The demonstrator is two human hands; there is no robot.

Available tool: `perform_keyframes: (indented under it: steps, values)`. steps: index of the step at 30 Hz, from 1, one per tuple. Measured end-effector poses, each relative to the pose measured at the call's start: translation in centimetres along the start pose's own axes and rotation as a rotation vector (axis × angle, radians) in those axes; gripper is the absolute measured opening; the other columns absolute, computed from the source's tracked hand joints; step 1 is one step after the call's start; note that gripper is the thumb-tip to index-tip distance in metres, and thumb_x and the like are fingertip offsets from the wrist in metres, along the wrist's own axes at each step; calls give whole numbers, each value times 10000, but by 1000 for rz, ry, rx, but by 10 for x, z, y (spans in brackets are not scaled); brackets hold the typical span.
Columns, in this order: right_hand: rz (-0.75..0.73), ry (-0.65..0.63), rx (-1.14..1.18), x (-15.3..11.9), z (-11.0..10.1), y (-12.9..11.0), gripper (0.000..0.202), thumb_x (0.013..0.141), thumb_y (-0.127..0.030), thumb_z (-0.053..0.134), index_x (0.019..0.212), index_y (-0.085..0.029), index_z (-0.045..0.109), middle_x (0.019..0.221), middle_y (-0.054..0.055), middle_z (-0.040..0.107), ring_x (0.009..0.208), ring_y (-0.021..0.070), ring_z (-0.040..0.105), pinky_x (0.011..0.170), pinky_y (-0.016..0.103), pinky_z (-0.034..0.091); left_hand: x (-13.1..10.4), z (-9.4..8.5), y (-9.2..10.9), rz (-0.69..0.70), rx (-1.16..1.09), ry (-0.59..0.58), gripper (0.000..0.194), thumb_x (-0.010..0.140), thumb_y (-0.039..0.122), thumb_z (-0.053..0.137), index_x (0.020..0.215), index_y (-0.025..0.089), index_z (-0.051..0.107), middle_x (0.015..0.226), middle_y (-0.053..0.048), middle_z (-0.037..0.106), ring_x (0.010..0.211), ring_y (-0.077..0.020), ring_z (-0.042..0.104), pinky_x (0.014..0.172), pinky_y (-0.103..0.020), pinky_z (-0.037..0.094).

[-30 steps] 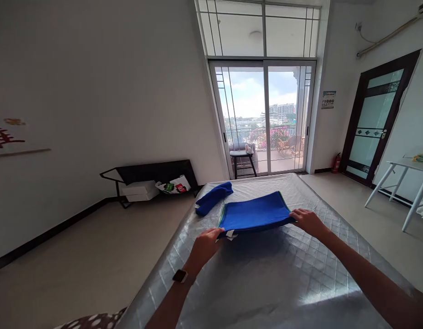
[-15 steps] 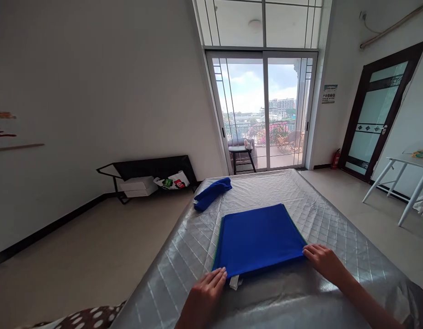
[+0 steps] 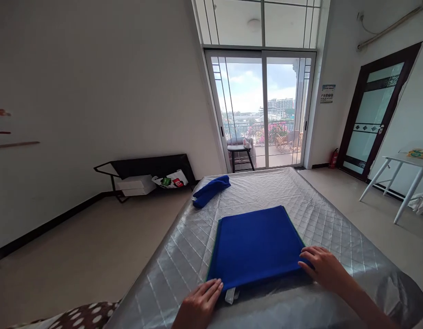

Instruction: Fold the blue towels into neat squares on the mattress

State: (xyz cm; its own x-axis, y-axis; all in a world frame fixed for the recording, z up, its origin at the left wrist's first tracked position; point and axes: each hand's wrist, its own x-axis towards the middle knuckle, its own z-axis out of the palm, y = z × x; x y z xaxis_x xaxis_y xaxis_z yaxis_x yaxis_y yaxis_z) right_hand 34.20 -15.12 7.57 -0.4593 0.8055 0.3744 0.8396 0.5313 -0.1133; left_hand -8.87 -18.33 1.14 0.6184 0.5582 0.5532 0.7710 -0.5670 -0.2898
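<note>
A blue cloth [image 3: 255, 244] with green edging lies folded in a rough rectangle on a silver quilted mattress [image 3: 338, 233]. At its near left corner, my left hand [image 3: 200, 301] has its fingers together over the fabric; its thumb is hidden, apparently under the edge. My right hand [image 3: 323, 267] rests at the near right corner, thumb and fingers apart on the cloth. A white label [image 3: 231, 296] sticks out below the near edge, close to my left hand. Farther off, a smaller rolled or bunched blue cloth [image 3: 211, 191] lies toward the mattress's left edge.
A black bench-like frame [image 3: 149, 167] with white boxes [image 3: 137, 185] and a printed bag [image 3: 170, 179] stands at the left wall. To the right is a white stool [image 3: 405, 160]. Brown dotted fabric [image 3: 84, 316] shows at lower left. Sliding glass doors [image 3: 265, 109] stand beyond the mattress.
The folded cloth's near edge has come slightly closer to me, with my left hand. My right thumb, hidden before, now shows apart from the fingers.
</note>
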Motion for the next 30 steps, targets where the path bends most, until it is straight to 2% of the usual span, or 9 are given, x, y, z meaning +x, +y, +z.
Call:
perform_keyframes:
  steps: [4,7,9,12,15,18,21,24,30]
  values:
    - [108,55,6,22,26,-19,456,1074,-378,315,1335,-233,659,1351,100,682,1277,262,609,1090,459,473,-12,2,5,-152,-56,-161,536,871,-16,402,1124,295,758,1163,20,781,1040,-175,748,847,-275,632]
    - [205,-51,-17,31,56,-31,525,1057,-450,324,1471,-218,550,1513,104,544,1424,299,463,1176,500,362,-2,-6,12,-338,-82,-328,510,808,7,456,1086,290,776,1184,-4,774,1079,-219,736,886,-341,629]
    - [256,-128,-16,31,71,-33,566,1050,-472,314,1523,-212,485,1579,96,452,1481,308,373,1197,505,321,24,-10,21,-409,-104,-339,446,827,51,477,1068,270,782,1177,-34,775,1078,-241,731,911,-382,619]
    - [269,-162,7,27,80,-29,588,1052,-470,281,1563,-210,412,1615,86,384,1514,295,306,1216,505,288,90,-4,49,-420,-178,-229,410,912,116,455,1165,236,754,1218,-74,756,1138,-247,699,1006,-424,571]
    - [258,-139,30,24,83,-19,581,1056,-455,280,1563,-203,408,1617,97,378,1507,280,325,1209,494,311,158,17,86,-438,-241,-199,390,994,265,451,1298,217,691,1362,-100,679,1281,-271,614,1099,-462,499]
    - [243,-91,30,21,90,-10,583,1057,-442,287,1555,-169,422,1615,130,374,1491,287,356,1186,489,358,191,40,112,-455,-279,-267,476,1029,438,412,1444,270,571,1544,-83,515,1445,-303,445,1188,-531,378]
    - [217,-60,22,19,101,-4,602,1058,-448,273,1560,-143,407,1611,144,379,1485,288,369,1173,480,385,177,56,115,-495,-265,-329,545,1023,542,374,1497,308,503,1588,-68,456,1481,-320,384,1202,-567,332]
    - [215,-47,13,17,109,-2,610,1061,-449,259,1565,-134,396,1612,138,382,1488,281,364,1174,462,390,136,60,99,-577,-185,-296,608,1005,597,369,1518,289,476,1594,-82,447,1484,-326,376,1207,-569,317]
    - [255,-13,12,14,113,-5,583,1062,-414,261,1574,-165,382,1616,127,379,1490,279,360,1187,494,365,52,55,71,-795,-9,-197,765,987,635,301,1523,112,455,1567,-195,458,1480,-364,367,1176,-573,356]
